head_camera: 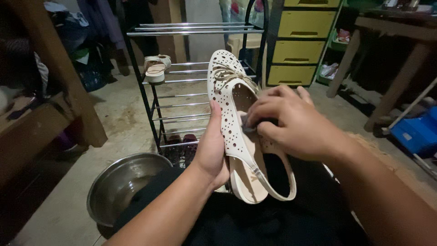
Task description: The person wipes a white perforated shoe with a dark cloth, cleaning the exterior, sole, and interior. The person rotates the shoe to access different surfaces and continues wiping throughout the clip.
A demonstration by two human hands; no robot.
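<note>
Over my lap, in the head view, my left hand (210,152) has its grip closed around the side of a cream perforated shoe (236,123), thumb lying up along its edge, holding it tilted with the toe pointing away toward the metal shoe rack (182,82). My right hand (291,123) is curled over the shoe's opening, fingertips pinched on a small dark cloth (248,123) pressed against the insole; I judge the rubbing of the inside to be the step in hand, and the next stroke calls for steady counter-pressure from the left. A steel basin (120,184) sits on the floor just beside my left forearm, so that elbow has little room outward. The rack stands near ahead; to the right the floor lies open up to a blue box (416,132).
</note>
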